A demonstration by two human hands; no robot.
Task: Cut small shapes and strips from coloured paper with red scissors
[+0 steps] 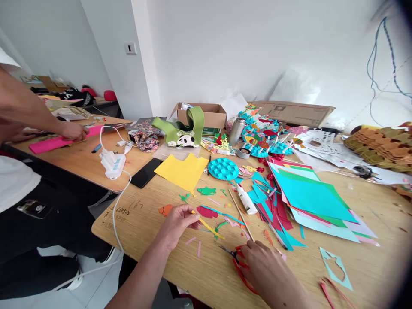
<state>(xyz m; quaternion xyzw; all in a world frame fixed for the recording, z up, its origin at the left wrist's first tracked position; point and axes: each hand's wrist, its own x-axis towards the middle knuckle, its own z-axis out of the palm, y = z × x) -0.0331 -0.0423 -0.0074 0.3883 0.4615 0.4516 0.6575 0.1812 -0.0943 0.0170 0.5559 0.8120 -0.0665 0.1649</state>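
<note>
A thin yellow paper strip (209, 226) is pinched between the thumb and fingers of my left hand (180, 221), its free end slanting down to the right. My right hand (262, 262) is closed over the red-handled scissors (240, 265) near the table's front edge, the blades pointing left. Around the hands lie paper cutouts: an orange fish (165, 210), a dark red piece (207, 212) and a green fish (206, 191). A wooden stick (240, 212) and a white glue bottle (246, 199) rest just beyond my right hand.
A yellow paper sheet (182, 171), a black phone (146, 173) and a white power strip (113, 165) are at the left. Stacked coloured paper (317, 197) covers the right side. Farther back stand a green panda bag (182, 133) and a metal bottle (237, 131). Another person's hand (74, 131) touches pink paper.
</note>
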